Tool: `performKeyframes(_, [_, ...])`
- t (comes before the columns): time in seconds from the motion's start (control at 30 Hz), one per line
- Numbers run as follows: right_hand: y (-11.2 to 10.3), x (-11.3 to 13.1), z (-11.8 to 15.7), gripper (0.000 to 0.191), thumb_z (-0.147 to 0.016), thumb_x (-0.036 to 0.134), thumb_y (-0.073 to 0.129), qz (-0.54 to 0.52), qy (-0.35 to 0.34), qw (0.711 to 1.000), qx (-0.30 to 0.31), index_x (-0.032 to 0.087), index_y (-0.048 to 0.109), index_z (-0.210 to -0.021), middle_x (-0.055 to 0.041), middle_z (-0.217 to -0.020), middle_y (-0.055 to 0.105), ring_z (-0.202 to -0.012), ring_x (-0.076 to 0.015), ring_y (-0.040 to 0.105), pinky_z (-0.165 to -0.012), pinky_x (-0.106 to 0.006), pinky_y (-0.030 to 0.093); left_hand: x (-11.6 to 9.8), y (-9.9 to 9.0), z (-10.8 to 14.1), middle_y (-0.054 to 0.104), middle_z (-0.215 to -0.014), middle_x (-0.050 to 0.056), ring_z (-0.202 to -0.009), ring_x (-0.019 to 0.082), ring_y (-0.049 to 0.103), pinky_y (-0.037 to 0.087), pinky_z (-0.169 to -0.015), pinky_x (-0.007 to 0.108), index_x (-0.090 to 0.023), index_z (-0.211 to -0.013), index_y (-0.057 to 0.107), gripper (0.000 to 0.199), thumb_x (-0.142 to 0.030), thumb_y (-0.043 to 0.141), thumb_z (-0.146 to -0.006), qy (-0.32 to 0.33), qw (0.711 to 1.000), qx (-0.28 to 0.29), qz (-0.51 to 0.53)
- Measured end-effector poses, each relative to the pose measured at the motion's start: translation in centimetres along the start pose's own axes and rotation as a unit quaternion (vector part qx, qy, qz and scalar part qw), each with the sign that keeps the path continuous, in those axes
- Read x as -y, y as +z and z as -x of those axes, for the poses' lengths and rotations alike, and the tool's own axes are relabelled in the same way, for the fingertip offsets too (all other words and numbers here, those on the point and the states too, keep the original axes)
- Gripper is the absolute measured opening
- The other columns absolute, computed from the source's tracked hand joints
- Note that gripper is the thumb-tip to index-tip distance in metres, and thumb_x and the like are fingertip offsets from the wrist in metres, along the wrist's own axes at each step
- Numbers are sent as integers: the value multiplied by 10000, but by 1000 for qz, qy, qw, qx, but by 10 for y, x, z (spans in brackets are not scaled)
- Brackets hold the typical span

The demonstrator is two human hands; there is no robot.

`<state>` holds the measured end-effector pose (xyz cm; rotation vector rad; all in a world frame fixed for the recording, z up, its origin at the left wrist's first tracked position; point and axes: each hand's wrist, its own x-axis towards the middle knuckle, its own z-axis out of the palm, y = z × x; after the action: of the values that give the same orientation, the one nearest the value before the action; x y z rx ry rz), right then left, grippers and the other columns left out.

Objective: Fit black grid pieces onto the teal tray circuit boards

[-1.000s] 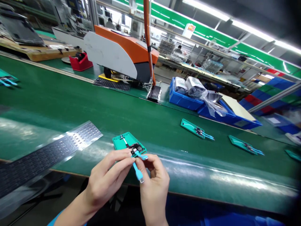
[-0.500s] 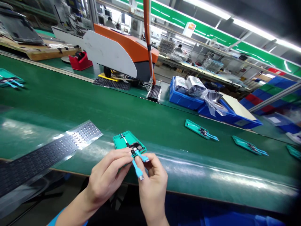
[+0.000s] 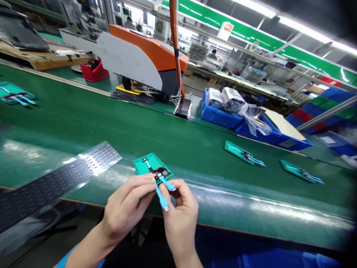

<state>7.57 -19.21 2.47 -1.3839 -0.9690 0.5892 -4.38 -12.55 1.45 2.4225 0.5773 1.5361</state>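
Observation:
A teal case (image 3: 150, 164) with a small black circuit board (image 3: 162, 173) and two light-blue cables (image 3: 162, 199) is tilted up at the green belt's near edge. My left hand (image 3: 126, 208) grips its near left side, fingertips at the board. Thumb and fingers of my right hand (image 3: 181, 214) close on its near right corner, beside the cable roots. Both cable plugs point toward me over my right hand. The fingertips partly hide the case's near edge.
On the green belt (image 3: 111, 124) are other teal cases, one at far left (image 3: 16, 93) and two at right (image 3: 239, 152). A black strip sheet (image 3: 64, 178) lies at left. Behind stand an orange-and-white machine (image 3: 150, 48), a red tape dispenser (image 3: 95, 70) and blue bins (image 3: 223, 115).
The other teal cases have shifted right along the belt, and the rightmost one has left view. My hands keep their hold on the case, almost unmoved.

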Motion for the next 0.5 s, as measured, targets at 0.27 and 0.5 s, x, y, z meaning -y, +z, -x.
performKeyframes(0.27, [-3, 9, -3, 116, -893, 117, 630, 69, -126, 990, -5, 187, 653, -804, 10, -768, 652, -698, -108, 616, -663, -208, 504, 3, -1, 0, 684, -1026, 94, -1063, 133, 660, 511, -1024, 218, -80, -1045, 619, 226, 40, 633, -854, 11, 1000, 2, -10])
performKeyframes(0.5, [-2, 9, 2, 173, -847, 42, 626, 189, -242, 951, -45, 163, 714, -934, -65, -805, 730, -743, -174, 694, -695, -262, 559, 4, 0, 5, 699, -1021, 107, -1038, 166, 686, 561, -983, 260, -96, -1033, 631, 235, 45, 628, -845, 18, 1000, -5, -17])
